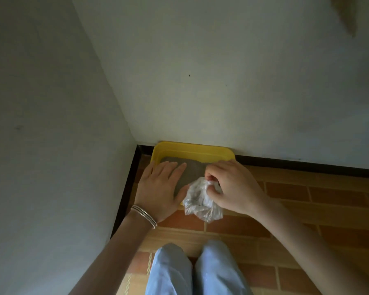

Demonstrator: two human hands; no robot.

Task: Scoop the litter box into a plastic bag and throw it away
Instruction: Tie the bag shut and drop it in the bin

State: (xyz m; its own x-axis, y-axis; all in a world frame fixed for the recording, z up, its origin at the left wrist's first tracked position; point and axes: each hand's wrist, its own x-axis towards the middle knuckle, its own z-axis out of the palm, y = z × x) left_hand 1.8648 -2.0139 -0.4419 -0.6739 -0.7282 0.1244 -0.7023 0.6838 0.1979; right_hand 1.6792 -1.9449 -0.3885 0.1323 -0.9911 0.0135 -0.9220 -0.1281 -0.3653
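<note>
A yellow litter box with grey litter stands on the floor in the corner, against the far wall. My left hand hovers flat over the box's left half, fingers spread, holding nothing; silver bangles circle its wrist. My right hand is over the box's right front corner, fingers pinched on the top of a crumpled clear plastic bag. The bag hangs over the box's front edge, between my two hands. Its inside is hard to make out. No scoop is in view.
White walls meet in the corner to the left and behind the box, with a black skirting along their base. The floor is orange-brown brick-pattern tile. My knees in light blue trousers are at the bottom centre.
</note>
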